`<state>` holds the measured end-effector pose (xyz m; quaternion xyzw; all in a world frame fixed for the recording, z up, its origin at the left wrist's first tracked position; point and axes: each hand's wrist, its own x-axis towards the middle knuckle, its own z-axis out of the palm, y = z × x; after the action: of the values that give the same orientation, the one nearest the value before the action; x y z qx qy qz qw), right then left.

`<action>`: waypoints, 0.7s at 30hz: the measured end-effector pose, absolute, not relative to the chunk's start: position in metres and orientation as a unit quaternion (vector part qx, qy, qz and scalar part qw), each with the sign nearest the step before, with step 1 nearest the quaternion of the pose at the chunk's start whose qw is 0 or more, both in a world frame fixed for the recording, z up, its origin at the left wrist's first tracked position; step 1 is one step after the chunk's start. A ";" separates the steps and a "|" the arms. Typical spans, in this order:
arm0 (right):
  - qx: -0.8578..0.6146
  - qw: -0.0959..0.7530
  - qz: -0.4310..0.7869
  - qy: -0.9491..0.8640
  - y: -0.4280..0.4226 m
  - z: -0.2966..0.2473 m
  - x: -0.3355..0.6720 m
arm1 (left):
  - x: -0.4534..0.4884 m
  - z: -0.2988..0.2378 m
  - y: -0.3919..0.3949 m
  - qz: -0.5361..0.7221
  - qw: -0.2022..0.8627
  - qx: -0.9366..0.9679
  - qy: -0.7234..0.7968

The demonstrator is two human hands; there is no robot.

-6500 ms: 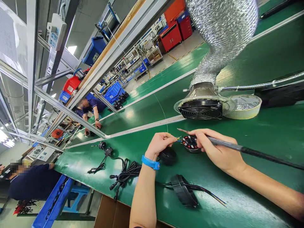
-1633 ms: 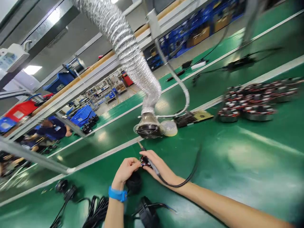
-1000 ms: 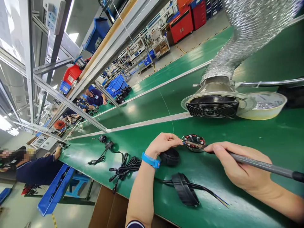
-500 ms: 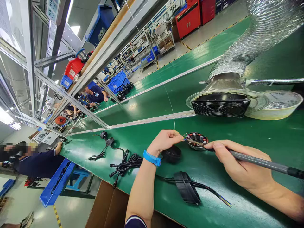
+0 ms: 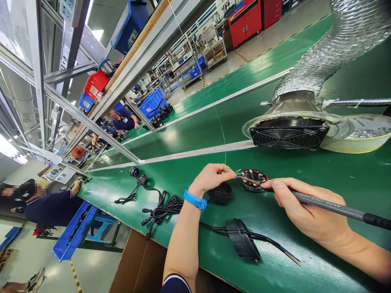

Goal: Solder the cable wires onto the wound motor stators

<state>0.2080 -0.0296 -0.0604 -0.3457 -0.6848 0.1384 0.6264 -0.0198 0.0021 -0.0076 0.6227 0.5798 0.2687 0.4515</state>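
Note:
My right hand grips a soldering iron like a pen. Its tip lies over a ring-shaped motor stator with red and white windings, close to thin coloured leads at the ring's left side. My left hand, with a blue wristband, pinches at those leads. A thin solder wire runs down from above into the left fingers; whether they also hold a lead is hard to see. Beside the left wrist sits a round black cup. Nearer me lies a black round housing with a cable through it.
Coiled black cables lie left of my forearm. A black fan with a silver duct stands at the back right. A metal frame rises at left. Co-workers sit farther along the bench; a cardboard box is below its edge.
The view has shifted slightly. Both hands stay at the stator, the soldering iron tip still by the leads and the left fingers still pinched.

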 end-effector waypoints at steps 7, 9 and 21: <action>-0.363 0.619 0.132 -0.684 -0.029 -0.059 0.204 | -0.023 -0.011 0.004 0.277 0.439 0.630 0.577; -0.367 0.618 0.134 -0.682 -0.030 -0.057 0.204 | -0.023 -0.011 0.004 0.279 0.434 0.631 0.579; -0.366 0.641 0.126 -0.663 -0.034 -0.048 0.207 | -0.021 -0.006 0.003 0.276 0.436 0.623 0.588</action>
<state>0.2069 -0.0339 -0.0477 -0.3656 -0.6629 0.1259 0.6412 -0.0212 0.0027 -0.0063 0.6232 0.5881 0.2758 0.4357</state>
